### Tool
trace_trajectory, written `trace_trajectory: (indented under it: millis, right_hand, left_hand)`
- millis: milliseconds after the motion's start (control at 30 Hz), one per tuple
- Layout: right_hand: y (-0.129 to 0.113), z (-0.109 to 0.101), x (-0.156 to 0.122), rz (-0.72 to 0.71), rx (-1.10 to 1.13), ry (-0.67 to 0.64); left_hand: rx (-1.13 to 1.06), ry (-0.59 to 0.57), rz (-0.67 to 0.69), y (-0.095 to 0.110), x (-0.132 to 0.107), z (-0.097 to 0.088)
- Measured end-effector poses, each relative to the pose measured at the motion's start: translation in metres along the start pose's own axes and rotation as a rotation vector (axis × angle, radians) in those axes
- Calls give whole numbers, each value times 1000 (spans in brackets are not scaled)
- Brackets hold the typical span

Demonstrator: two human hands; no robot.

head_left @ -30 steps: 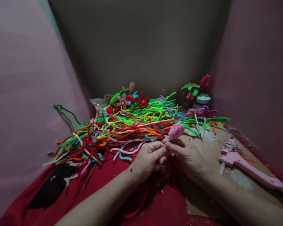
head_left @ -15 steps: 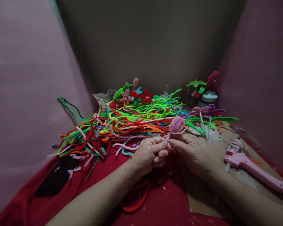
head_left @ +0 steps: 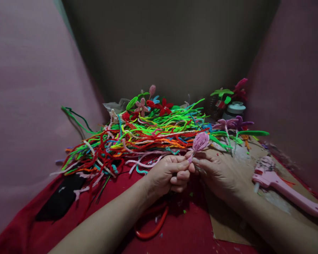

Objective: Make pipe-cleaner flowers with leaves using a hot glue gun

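A pink pipe-cleaner flower bud stands tilted to the right above my fingertips. My left hand is closed, its thumb and forefinger pinching the base of the bud's short stem. From the right, my right hand pinches the same base, thumb against it. A small pink bit shows between the two thumbs. What lies behind the fingers is hidden. Just beyond the hands spreads a big heap of colourful pipe cleaners.
A pink glue gun lies on the cardboard at the right. Purple flowers and a lidded jar stand behind it. Red scissor-like handles lie on the red cloth. A black flat item is at left.
The bud leans slightly more to the right and its loops look a little more spread. Both hands keep their pinch at its base, with only a small shift.
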State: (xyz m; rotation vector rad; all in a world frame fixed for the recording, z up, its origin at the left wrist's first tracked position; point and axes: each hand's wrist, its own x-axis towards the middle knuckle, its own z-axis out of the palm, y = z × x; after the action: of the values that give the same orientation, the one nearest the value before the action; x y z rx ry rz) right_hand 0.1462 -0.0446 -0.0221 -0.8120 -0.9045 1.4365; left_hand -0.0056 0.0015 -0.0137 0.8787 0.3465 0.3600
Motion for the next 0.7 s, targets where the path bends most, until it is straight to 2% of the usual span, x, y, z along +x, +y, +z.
trace_trajectory:
  millis: [100, 167, 300, 433, 567, 700]
  right_hand:
    - [2, 1, 0, -14, 8, 19]
    - [3, 2, 0, -6, 16, 9]
    - [3, 5, 0, 2, 1, -3]
    - [-1, 9, -3, -50, -64, 148]
    - [-3, 14, -5, -31, -73, 239]
    - [-2, 15, -5, -44, -136, 242]
  left_hand:
    - [74, 46, 23, 0, 1, 2]
    - [177, 131, 68, -1, 3, 3]
    - [618, 390, 207, -3, 4, 7]
    - [1073, 545, 439, -9, 2, 9]
    - [1451, 529, 575, -17, -1, 5]
    - [1535, 495, 604, -18, -2, 3]
